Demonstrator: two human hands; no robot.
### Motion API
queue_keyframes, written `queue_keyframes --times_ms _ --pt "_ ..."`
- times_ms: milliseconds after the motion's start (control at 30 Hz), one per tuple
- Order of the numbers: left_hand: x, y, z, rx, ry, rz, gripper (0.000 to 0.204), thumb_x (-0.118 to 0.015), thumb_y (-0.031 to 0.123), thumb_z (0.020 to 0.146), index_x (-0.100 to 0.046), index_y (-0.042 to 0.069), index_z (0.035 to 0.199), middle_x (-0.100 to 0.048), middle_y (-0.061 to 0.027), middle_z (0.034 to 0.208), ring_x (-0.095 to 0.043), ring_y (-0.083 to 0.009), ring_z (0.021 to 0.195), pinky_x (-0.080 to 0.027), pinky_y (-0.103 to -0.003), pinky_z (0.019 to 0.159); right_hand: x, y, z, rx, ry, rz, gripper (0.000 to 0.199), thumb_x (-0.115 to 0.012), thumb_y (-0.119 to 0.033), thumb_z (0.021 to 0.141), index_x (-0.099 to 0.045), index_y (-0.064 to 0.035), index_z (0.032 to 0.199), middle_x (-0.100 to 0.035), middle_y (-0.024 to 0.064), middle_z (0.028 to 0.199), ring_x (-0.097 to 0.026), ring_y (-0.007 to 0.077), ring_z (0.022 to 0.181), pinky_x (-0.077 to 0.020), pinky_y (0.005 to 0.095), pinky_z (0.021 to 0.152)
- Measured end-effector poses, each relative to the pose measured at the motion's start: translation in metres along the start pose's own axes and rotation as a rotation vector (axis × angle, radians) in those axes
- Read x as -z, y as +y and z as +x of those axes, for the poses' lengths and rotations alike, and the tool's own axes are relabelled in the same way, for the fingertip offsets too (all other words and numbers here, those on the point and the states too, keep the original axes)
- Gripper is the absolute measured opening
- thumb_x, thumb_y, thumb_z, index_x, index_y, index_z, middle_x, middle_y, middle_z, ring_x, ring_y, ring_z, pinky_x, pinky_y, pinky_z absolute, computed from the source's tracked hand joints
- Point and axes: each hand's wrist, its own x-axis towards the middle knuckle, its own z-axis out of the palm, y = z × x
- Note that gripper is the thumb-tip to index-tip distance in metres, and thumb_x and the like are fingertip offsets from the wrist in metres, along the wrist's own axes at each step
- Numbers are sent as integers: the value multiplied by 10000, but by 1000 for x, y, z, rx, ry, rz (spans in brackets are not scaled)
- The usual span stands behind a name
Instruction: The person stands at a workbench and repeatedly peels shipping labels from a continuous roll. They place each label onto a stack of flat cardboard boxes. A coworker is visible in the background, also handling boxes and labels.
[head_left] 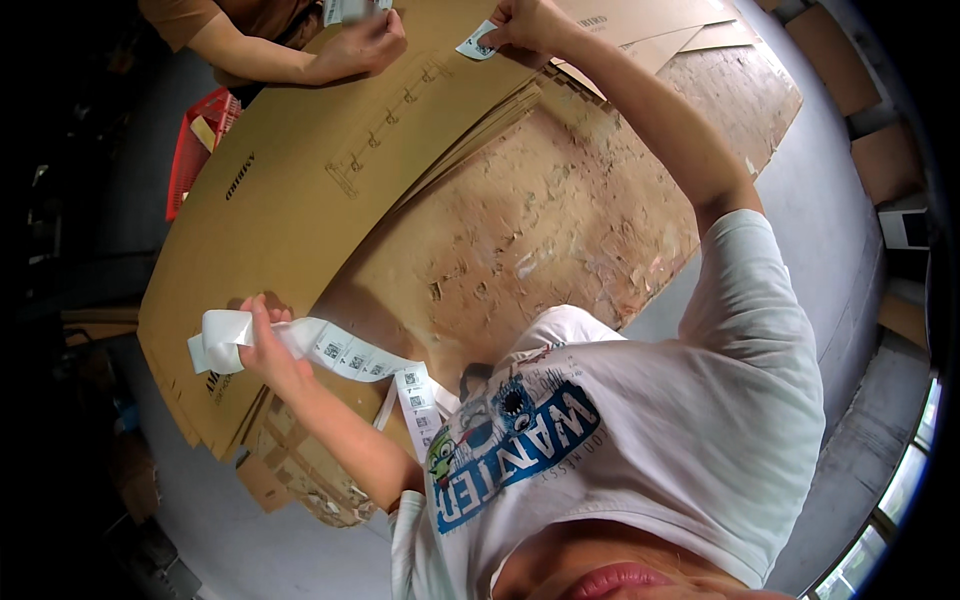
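Observation:
My left hand (262, 345) is shut on a long white strip of printed labels (350, 355), held over the near corner of a large brown cardboard sheet (300, 190). The strip trails down toward my white printed shirt (620, 430). Stretched far forward, my right hand (520, 25) pinches a single small white label (477, 45) against the far part of the cardboard. Another person's hand (365, 45), on an arm with an orange sleeve, holds white labels at the top edge.
The cardboard lies on a stack of similar flat sheets (290, 470) over a worn, scuffed wooden tabletop (560, 220). A red plastic basket (195, 145) stands at the left. More folded cardboard (660, 30) lies at the far right. Grey floor (830, 200) surrounds the table.

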Motion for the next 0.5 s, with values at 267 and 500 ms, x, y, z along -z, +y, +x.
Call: queue_keyframes --times_ms 267,500 --pt "-1 -5 4 -13 -5 -34 224 -673 102 827 -577 -10 995 -502 -32 728 -483 -122 662 -468 -280 605 -9 14 12 7 -16 -135 347 -775 -374 670 -620 -73 745 -659 90 762 -647 220 739 -510 336 652" --pt "-3 -3 0 -40 -14 -64 234 -668 99 837 -579 -25 1014 -497 -31 716 -476 -115 645 -454 -267 585 -16 18 19 25 7 -217 371 -782 -404 639 -647 -91 784 -661 92 776 -646 239 771 -509 365 659"
